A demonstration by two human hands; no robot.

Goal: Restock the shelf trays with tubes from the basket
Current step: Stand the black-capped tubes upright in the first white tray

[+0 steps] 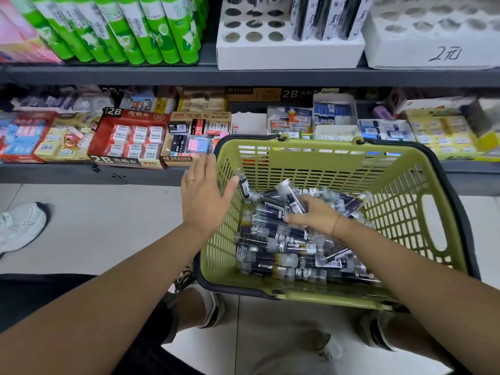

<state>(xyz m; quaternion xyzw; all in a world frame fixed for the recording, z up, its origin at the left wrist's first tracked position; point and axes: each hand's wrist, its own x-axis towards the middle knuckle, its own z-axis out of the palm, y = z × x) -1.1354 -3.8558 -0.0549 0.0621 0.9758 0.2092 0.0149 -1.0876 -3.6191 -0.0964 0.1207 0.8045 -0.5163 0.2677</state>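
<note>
A green basket [405, 169] with a black rim stands on the floor before the shelf, holding a heap of clear, dark-labelled tubes [273, 259]. My right hand [318, 216] is inside it, fingers curled round one white-capped tube [290, 196] lifted off the heap. My left hand [204, 197] hovers flat over the basket's left rim, fingers straight; its thumb tip touches an upright tube [243, 185]. On the upper shelf, a white tray [289, 54] has empty round holes on its left and black-and-white tubes [327, 17] on its right. Beside it, a second white tray [405, 54] shows only empty holes.
Green tubes [151, 31] lean on the upper shelf at left. The lower shelf [81, 173] carries boxes of erasers [130, 139]. Someone's white shoe [19, 226] is on the floor at left. My knees and shoes are below the basket.
</note>
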